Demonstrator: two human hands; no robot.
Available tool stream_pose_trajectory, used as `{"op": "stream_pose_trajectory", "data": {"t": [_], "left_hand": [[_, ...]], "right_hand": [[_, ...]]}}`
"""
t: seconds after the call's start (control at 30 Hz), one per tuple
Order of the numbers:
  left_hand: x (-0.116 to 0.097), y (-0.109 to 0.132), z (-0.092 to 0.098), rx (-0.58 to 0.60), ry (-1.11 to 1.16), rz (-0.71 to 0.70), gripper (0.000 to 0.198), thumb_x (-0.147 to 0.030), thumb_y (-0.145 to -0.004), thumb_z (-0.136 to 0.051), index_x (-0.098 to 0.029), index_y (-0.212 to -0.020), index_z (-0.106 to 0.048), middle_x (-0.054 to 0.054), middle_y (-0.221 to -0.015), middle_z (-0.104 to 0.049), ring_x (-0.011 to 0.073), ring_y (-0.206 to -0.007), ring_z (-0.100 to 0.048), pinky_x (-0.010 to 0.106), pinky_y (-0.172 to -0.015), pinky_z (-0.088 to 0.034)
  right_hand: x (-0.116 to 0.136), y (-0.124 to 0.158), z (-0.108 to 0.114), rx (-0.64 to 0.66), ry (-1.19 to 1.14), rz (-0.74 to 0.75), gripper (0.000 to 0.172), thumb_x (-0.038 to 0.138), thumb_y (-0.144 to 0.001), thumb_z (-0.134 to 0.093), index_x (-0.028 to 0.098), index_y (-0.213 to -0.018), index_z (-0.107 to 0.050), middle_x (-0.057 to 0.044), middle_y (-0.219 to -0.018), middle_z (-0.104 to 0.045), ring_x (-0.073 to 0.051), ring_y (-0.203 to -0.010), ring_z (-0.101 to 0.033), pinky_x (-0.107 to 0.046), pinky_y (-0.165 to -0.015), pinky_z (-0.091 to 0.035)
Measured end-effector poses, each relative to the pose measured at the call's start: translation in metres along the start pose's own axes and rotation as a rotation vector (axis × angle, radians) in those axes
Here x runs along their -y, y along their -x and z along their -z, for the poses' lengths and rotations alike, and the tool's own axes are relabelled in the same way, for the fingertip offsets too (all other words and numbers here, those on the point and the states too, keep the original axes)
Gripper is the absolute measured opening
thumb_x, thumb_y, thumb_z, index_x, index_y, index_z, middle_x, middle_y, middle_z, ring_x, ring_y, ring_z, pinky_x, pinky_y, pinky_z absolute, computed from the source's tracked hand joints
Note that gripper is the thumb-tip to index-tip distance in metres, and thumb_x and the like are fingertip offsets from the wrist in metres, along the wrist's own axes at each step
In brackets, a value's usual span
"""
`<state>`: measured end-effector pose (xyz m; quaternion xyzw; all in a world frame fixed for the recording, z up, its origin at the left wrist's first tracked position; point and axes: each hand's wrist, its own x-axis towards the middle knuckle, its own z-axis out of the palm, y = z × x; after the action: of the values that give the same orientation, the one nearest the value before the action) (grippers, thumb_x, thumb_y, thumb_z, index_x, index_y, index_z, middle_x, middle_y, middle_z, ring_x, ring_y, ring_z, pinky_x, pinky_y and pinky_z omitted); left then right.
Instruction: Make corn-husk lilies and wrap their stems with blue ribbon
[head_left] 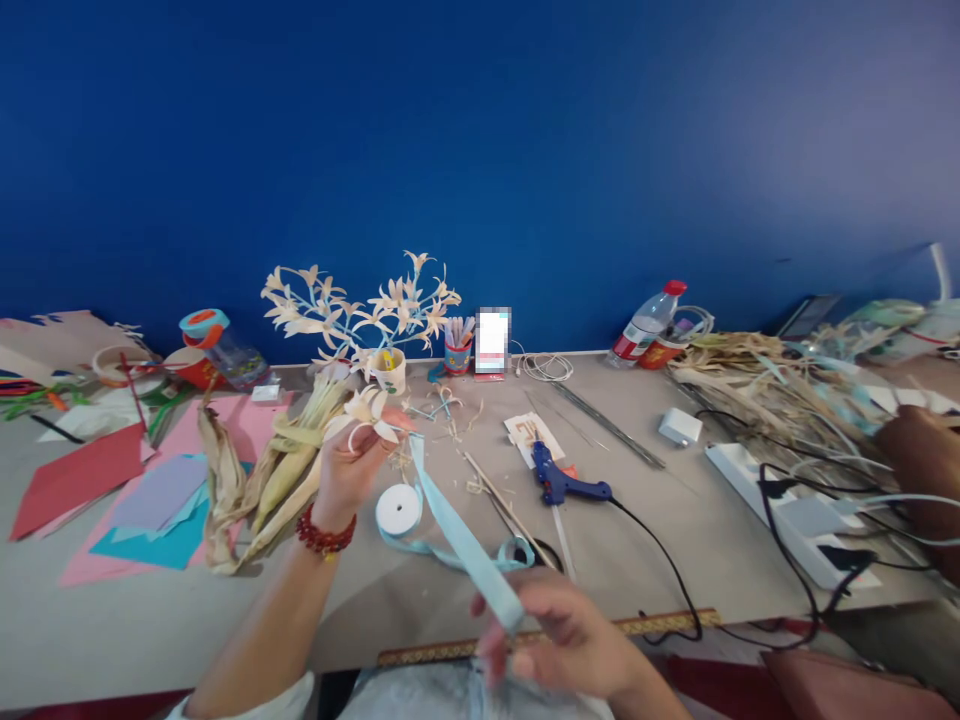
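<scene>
My left hand (349,470), with a red bead bracelet at the wrist, is closed around a pale handmade flower (369,412); its thin stem points right. A light blue ribbon (457,530) hangs from the stem and stretches down toward me. My right hand (574,635) has the ribbon's lower stretch at its fingers, which are slightly blurred. The white ribbon spool (398,510) lies on the table between the hands, with more ribbon curving from it toward the right hand.
A blue glue gun (559,480) rests right of centre, its cord running to a power strip (780,520). Dried corn husks (289,470) and coloured paper (165,490) lie left. Finished flower branches stand in a cup (388,375). A bottle (646,325) leans at the back; another person's arm (919,470) is far right.
</scene>
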<state>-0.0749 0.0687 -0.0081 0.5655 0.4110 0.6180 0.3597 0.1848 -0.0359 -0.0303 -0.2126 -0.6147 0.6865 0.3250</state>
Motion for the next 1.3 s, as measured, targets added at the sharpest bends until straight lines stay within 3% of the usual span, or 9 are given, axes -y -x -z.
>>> {"op": "stream_pose_trajectory", "data": {"t": [0.13, 0.33, 0.47, 0.57, 0.67, 0.77, 0.87, 1.1, 1.3], "left_hand": [[-0.009, -0.002, 0.016, 0.102, -0.143, 0.037, 0.008, -0.027, -0.079, -0.069, -0.020, -0.081, -0.074, 0.005, -0.085, -0.072, 0.0211, -0.083, -0.063, 0.032, -0.075, -0.048], [-0.022, -0.006, 0.024, 0.313, -0.124, 0.174, 0.011, -0.028, -0.077, -0.072, -0.018, -0.080, -0.073, 0.004, -0.079, -0.070, 0.0180, -0.075, -0.061, 0.029, -0.072, -0.048], [-0.025, -0.004, 0.018, 0.388, 0.040, 0.383, 0.016, -0.030, -0.076, -0.073, -0.016, -0.084, -0.074, 0.005, -0.079, -0.072, 0.0184, -0.075, -0.064, 0.031, -0.073, -0.051], [-0.027, 0.003, 0.008, 0.429, 0.085, 0.477, 0.016, -0.030, -0.074, -0.074, -0.016, -0.083, -0.074, 0.005, -0.076, -0.072, 0.0181, -0.071, -0.065, 0.030, -0.068, -0.051], [-0.032, 0.008, -0.005, 0.459, 0.095, 0.521, 0.016, -0.030, -0.073, -0.075, -0.016, -0.079, -0.073, 0.004, -0.073, -0.072, 0.0173, -0.066, -0.064, 0.028, -0.061, -0.050], [-0.037, 0.008, -0.014, 0.453, 0.098, 0.519, 0.015, -0.030, -0.072, -0.075, -0.017, -0.080, -0.073, 0.003, -0.074, -0.071, 0.0162, -0.066, -0.063, 0.027, -0.061, -0.049], [-0.036, 0.004, -0.016, 0.441, 0.093, 0.506, 0.014, -0.029, -0.073, -0.074, -0.018, -0.081, -0.073, 0.002, -0.077, -0.071, 0.0155, -0.069, -0.063, 0.026, -0.063, -0.048], [-0.030, 0.001, -0.014, 0.400, 0.044, 0.441, 0.017, -0.033, -0.076, -0.072, -0.018, -0.083, -0.072, 0.002, -0.079, -0.071, 0.0161, -0.072, -0.062, 0.026, -0.064, -0.048], [-0.031, 0.000, -0.020, 0.392, -0.011, 0.395, 0.017, -0.033, -0.078, -0.071, -0.017, -0.083, -0.071, 0.001, -0.077, -0.070, 0.0148, -0.071, -0.061, 0.025, -0.068, -0.047]], "right_hand": [[0.011, 0.023, 0.037, -0.247, -0.037, 0.030, 0.038, 0.057, -0.080, -0.064, 0.020, -0.075, -0.073, -0.006, -0.064, -0.062, -0.011, -0.039, -0.049, -0.024, -0.039, -0.036], [0.055, 0.029, 0.116, -0.603, 0.442, 0.026, 0.042, 0.058, -0.079, -0.063, 0.020, -0.062, -0.064, -0.007, -0.059, -0.057, -0.018, -0.056, -0.052, -0.030, -0.051, -0.038], [0.067, 0.003, 0.147, -0.468, 0.883, -0.155, 0.035, 0.050, -0.087, -0.055, 0.020, -0.073, -0.068, -0.006, -0.065, -0.062, -0.018, -0.061, -0.055, -0.031, -0.057, -0.043], [0.060, -0.024, 0.133, -0.345, 1.035, -0.078, 0.029, 0.045, -0.085, -0.060, 0.021, -0.099, -0.071, -0.011, -0.107, -0.068, -0.027, -0.099, -0.060, -0.041, -0.086, -0.046], [0.048, -0.051, 0.092, -0.254, 0.739, 0.101, 0.036, 0.040, -0.091, -0.054, 0.023, -0.122, -0.060, -0.011, -0.129, -0.058, -0.025, -0.120, -0.052, -0.043, -0.102, -0.039], [0.040, -0.074, 0.052, -0.109, 0.502, 0.158, 0.040, 0.043, -0.089, -0.058, 0.021, -0.122, -0.057, -0.010, -0.123, -0.060, -0.025, -0.115, -0.054, -0.042, -0.099, -0.040], [0.035, -0.091, 0.031, -0.164, 0.463, 0.101, 0.037, 0.045, -0.082, -0.068, 0.018, -0.106, -0.059, -0.006, -0.100, -0.064, -0.020, -0.092, -0.058, -0.033, -0.083, -0.046], [0.029, -0.103, 0.030, -0.262, 0.544, 0.001, 0.031, 0.047, -0.082, -0.067, 0.019, -0.089, -0.056, 0.001, -0.081, -0.054, -0.012, -0.069, -0.048, -0.021, -0.057, -0.035], [0.033, -0.104, 0.032, -0.333, 0.627, 0.024, 0.023, 0.038, -0.081, -0.068, 0.018, -0.080, -0.057, 0.002, -0.074, -0.055, -0.011, -0.065, -0.048, -0.021, -0.057, -0.034]]}}
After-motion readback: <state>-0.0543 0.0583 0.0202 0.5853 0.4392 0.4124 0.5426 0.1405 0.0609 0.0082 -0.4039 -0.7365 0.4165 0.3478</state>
